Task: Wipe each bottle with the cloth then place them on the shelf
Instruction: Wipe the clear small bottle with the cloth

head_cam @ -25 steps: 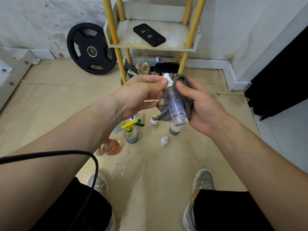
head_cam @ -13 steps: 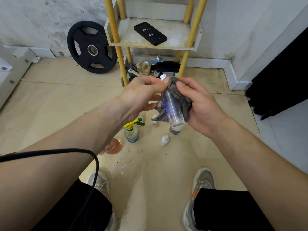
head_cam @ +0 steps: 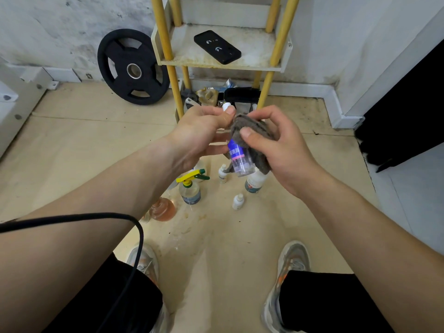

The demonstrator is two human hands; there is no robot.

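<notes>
My left hand (head_cam: 204,133) pinches the white cap of a small clear bottle (head_cam: 239,159) with a blue label, held above the floor. My right hand (head_cam: 274,143) grips a grey cloth (head_cam: 249,128) wrapped round the bottle's upper part, thumb on top of the cloth. The bottle's neck is hidden under the cloth. On the floor below stand a spray bottle (head_cam: 191,188) with a yellow and green trigger, an orange flask (head_cam: 163,209), two small white bottles (head_cam: 238,201) and a larger white bottle (head_cam: 254,182). The yellow-posted shelf (head_cam: 264,64) is ahead.
A black phone (head_cam: 217,46) lies on the shelf board. A black weight plate (head_cam: 133,68) leans on the wall at left. Clutter sits under the shelf. A black cable (head_cam: 96,216) crosses my left forearm. My shoes (head_cam: 292,263) are near the bottom edge.
The cloth has slid up over the bottle's upper part and my right thumb now lies on top of it. The bottle has turned, showing its blue label.
</notes>
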